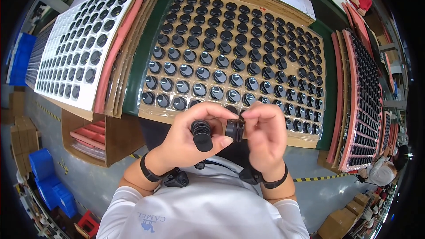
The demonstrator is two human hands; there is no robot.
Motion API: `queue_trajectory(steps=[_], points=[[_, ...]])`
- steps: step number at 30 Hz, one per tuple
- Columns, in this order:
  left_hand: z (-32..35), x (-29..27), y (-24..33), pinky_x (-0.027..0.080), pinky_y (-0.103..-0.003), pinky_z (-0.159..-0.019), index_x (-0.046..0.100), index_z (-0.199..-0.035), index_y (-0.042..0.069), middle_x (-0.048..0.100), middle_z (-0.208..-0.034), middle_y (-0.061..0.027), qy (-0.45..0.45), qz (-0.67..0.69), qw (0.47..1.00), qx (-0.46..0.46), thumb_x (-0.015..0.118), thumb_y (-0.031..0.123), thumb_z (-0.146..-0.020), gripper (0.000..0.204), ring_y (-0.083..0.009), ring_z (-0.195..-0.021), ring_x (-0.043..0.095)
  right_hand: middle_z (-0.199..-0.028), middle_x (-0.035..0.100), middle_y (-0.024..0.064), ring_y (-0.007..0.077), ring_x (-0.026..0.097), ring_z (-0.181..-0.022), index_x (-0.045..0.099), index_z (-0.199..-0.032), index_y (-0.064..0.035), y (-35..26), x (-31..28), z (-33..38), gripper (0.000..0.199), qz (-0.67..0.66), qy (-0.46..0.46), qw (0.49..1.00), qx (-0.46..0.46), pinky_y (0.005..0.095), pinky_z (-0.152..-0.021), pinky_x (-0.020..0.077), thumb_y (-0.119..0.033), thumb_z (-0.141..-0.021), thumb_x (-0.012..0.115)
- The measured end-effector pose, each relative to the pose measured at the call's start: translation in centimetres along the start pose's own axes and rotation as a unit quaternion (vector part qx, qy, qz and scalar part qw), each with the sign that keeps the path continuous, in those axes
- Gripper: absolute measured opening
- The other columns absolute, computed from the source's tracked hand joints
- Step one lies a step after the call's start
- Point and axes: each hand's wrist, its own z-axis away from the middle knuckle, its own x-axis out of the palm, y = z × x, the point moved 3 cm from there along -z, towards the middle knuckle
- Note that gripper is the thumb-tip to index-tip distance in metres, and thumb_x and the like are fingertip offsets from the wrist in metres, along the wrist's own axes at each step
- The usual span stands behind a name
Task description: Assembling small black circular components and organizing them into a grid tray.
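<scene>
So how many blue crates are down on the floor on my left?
2 that I can make out: a blue crate beside the cardboard, and another blue crate just below it. More may be hidden at the picture's edge.

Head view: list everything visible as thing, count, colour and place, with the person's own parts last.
Round caps: too many to count, black, in rows on the centre tray.
Centre tray: one, brown cardboard, on the green bench.
White tray: one, holding black caps, upper left.
Red-edged trays: a stack, right.
Blue crates: several, floor, lower left.
Ribbed part: one, black, in the left hand.
Ring part: one, black, between both hands.
Left hand: wristband, gripping.
Right hand: wristband, pinching.
</scene>
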Motion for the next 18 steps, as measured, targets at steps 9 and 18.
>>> queue_trajectory(steps=[9, 18], points=[[0.2, -0.1, 0.4, 0.044, -0.02, -0.062, 0.057, -0.108, -0.001, 0.056, -0.092, -0.0021, 0.003, 0.007, 1.0, -0.005, 0.068, -0.002, -0.077, 0.033, -0.0051, -0.07, 0.052, -0.081, 0.052, 0.0058, 0.0104, 0.043, -0.067, 0.05, -0.101, 0.0014, -0.5, 0.7, -0.3, 0.029, 0.1, -0.017, 0.995, -0.002, 0.022, -0.062, 0.0351, -0.026, -0.093, 0.048], [0.2, -0.2, 0.8, 0.045, -0.021, -0.067, 0.058, -0.109, 0.0, 0.057, -0.095, -0.0025, 0.015, 0.032, 0.998, -0.046, 0.067, -0.002, -0.077, 0.033, -0.0056, -0.075, 0.054, -0.088, 0.053, 0.0051, 0.0123, 0.047, -0.076, 0.053, -0.107, -0.0009, -0.1, -0.6, 0.0, 0.038, -0.026, -0.018, 0.998, 0.053, 0.0251, -0.069, 0.0383, -0.016, -0.078, 0.071]])
